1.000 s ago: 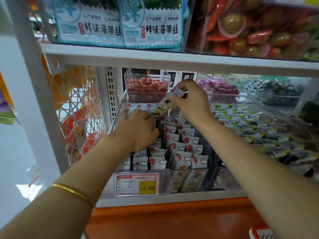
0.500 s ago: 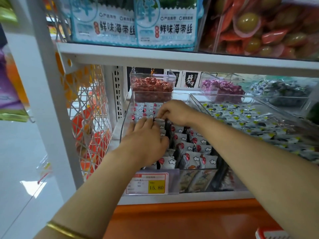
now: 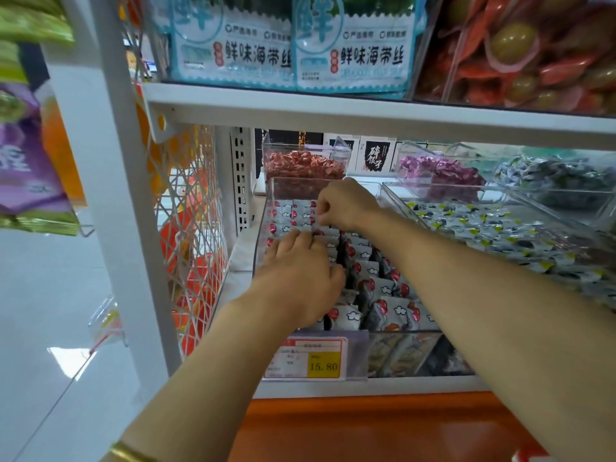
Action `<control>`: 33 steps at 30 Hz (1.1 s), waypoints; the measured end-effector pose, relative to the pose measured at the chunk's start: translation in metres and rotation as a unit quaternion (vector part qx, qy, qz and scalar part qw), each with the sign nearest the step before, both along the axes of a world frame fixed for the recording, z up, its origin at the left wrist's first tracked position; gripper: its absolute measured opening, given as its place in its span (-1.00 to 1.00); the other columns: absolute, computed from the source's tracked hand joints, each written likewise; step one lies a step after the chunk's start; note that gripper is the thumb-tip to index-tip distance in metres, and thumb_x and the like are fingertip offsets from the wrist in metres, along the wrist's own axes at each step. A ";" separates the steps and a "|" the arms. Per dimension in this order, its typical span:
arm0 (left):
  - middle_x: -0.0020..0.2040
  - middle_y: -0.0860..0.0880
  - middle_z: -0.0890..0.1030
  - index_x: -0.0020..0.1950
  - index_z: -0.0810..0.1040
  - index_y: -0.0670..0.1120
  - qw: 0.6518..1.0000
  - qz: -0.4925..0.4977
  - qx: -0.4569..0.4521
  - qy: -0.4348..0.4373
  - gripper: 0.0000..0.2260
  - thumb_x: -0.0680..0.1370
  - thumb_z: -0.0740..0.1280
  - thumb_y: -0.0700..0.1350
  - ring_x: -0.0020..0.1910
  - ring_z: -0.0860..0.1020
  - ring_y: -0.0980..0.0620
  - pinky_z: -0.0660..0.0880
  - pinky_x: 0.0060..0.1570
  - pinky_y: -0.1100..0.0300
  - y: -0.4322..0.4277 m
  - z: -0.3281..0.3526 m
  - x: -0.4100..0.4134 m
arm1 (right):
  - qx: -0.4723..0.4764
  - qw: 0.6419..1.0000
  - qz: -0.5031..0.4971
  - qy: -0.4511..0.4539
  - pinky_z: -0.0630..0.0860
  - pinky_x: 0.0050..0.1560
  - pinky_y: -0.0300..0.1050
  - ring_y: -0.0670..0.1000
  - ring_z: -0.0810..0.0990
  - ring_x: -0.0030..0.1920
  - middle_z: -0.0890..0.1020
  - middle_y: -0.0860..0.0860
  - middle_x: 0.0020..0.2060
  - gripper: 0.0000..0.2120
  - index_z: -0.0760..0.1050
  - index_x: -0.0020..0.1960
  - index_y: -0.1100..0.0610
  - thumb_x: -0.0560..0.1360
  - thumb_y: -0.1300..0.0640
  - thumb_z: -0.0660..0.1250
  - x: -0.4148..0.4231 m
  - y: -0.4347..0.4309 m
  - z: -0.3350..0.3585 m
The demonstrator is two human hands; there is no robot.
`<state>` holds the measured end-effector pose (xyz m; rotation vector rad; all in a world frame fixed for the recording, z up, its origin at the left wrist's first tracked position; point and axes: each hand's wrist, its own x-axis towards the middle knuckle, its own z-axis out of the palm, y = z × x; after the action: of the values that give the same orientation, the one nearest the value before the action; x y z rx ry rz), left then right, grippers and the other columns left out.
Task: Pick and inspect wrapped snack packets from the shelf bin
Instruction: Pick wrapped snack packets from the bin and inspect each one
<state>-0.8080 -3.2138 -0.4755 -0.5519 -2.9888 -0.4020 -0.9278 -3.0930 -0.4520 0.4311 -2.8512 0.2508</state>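
My left hand (image 3: 300, 278) flat, fingers straight on white red-dotted wrapped snack packets (image 3: 390, 308), too many to count, in one clear plastic bin (image 3: 270, 195), my right hand (image 3: 346, 203) curled above them, grip I cannot tell

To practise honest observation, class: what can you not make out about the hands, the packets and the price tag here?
1. Head view: whether the right hand pinches anything; its curled fingers hide the grip.
2. Head view: how the snack packets lie beneath the left hand; the hand covers them.
3. Head view: the small print on the price tag; too blurred, only 15.80 reads.
4. Head view: the blue bags above; the top edge cuts them off.
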 end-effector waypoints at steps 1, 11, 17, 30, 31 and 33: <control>0.49 -0.14 0.18 0.44 0.23 -0.19 1.000 0.001 0.018 -0.001 -0.55 0.62 0.03 0.02 0.48 0.06 -0.11 0.03 0.46 -0.01 0.000 0.002 0.000 | -0.030 0.999 0.003 0.020 0.48 0.02 -0.08 0.02 0.55 -0.01 0.63 0.02 -0.06 -0.97 0.60 -0.11 0.13 0.47 0.20 0.38 0.003 0.001 0.002; 0.28 -0.10 0.44 0.35 0.36 -0.21 0.944 0.044 0.317 0.075 -0.68 0.61 0.16 -0.17 -0.17 0.42 0.08 0.28 -0.34 0.34 -0.003 0.018 0.033 | -0.440 0.871 -0.064 0.211 0.49 -0.09 -0.16 0.09 0.57 -0.14 0.55 0.03 -0.17 -0.91 0.48 -0.15 0.22 0.53 0.25 0.29 0.104 0.034 0.017; 0.18 -0.05 0.54 0.39 0.37 -0.13 0.922 0.045 0.383 0.029 -0.65 0.61 0.18 -0.08 0.02 0.54 0.02 0.48 -0.06 0.16 -0.003 0.019 0.062 | -0.614 0.783 -0.058 0.078 0.57 -0.37 -0.23 -0.12 0.59 -0.43 0.61 0.05 -0.28 -0.92 0.49 -0.13 0.24 0.54 0.29 0.27 0.181 0.046 -0.002; -0.24 -0.04 0.53 -0.16 0.48 -0.13 0.786 0.058 0.604 -0.119 -0.87 0.57 0.26 -0.15 -0.33 0.59 0.13 0.58 -0.30 0.27 -0.008 0.012 0.065 | -0.730 0.680 -0.022 -0.066 0.52 -0.43 -0.27 -0.09 0.56 -0.41 0.66 -0.08 -0.38 -0.92 0.52 -0.15 0.22 0.51 0.23 0.30 0.214 0.055 -0.015; -0.24 -0.04 0.52 -0.15 0.47 -0.13 0.777 0.062 0.615 -0.119 -0.89 0.56 0.27 -0.14 -0.35 0.57 0.14 0.56 -0.33 0.28 -0.008 0.012 0.065 | -0.730 0.680 -0.024 -0.068 0.51 -0.45 -0.28 -0.11 0.54 -0.44 0.65 -0.08 -0.40 -0.91 0.52 -0.16 0.21 0.51 0.23 0.30 0.213 0.055 -0.015; -0.26 -0.05 0.51 -0.16 0.46 -0.13 0.766 0.066 0.628 -0.119 -0.89 0.54 0.29 -0.15 -0.40 0.55 0.16 0.54 -0.36 0.31 -0.009 0.011 0.064 | -0.752 0.654 -0.022 -0.077 0.48 -0.48 -0.29 -0.12 0.51 -0.47 0.62 -0.07 -0.44 -0.88 0.52 -0.19 0.19 0.52 0.24 0.28 0.211 0.057 -0.015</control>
<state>-0.7444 -3.2224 -0.4644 -0.1042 -2.0922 -2.2461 -0.7169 -3.0364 -0.4674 -0.0712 -1.7174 2.3416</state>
